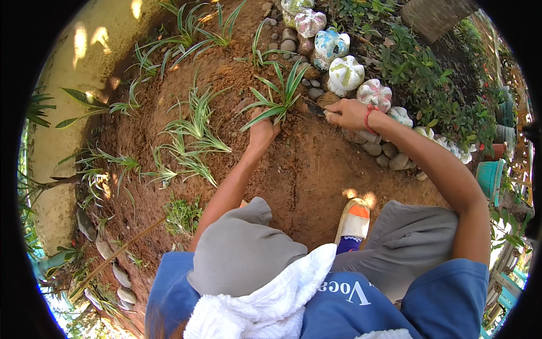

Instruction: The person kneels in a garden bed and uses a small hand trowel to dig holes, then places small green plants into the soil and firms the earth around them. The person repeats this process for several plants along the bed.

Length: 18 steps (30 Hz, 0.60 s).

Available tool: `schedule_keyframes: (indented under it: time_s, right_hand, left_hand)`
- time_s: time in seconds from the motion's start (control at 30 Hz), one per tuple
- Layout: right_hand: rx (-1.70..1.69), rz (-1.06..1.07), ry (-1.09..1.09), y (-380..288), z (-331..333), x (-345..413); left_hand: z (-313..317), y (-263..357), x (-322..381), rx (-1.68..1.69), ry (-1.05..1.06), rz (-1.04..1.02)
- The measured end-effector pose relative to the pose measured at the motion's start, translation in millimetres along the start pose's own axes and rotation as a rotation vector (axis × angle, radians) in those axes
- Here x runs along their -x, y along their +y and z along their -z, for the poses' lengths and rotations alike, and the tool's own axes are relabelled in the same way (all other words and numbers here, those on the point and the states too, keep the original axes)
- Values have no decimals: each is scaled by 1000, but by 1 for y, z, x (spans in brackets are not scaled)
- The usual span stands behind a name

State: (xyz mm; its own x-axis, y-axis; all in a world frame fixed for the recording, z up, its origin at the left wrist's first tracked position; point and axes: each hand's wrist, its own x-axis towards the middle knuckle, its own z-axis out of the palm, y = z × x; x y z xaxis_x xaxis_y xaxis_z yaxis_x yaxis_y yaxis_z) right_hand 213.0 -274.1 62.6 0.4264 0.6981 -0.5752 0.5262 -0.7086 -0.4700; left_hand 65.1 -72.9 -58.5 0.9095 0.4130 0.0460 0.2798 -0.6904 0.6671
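Observation:
My left hand (263, 131) is low at the base of a spider plant (277, 99) with green, pale-edged leaves, its fingers partly hidden by the leaves and against the brown soil (296, 169). To the right, my right hand (342, 113), with a red cord bracelet (370, 118) at the wrist, has its fingers closed on the end of a dark, narrow tool (312, 106). The tool's blade points toward the plant; its exact kind cannot be told. More spider plants (197, 114) lie or stand on the soil to the left.
Painted plastic-bottle edging (346, 74) and rounded stones (372, 148) curve along the right, beside leafy ground plants (406, 63). A yellowish wall (63, 140) stands at left. A thin stick (123, 250) slants at lower left. My sandalled foot (355, 220) rests on the soil.

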Motion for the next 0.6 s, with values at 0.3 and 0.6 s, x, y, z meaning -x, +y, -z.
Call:
schedule_keyframes:
  time_s: [0.3,0.6]
  right_hand:
    - [36,102,104,1,-19,-2]
    - [-26,52,83,2,-17,1]
  left_hand:
    - [-20,-5,-3,-33,17,-54]
    - [-14,3,-3,31,58,80]
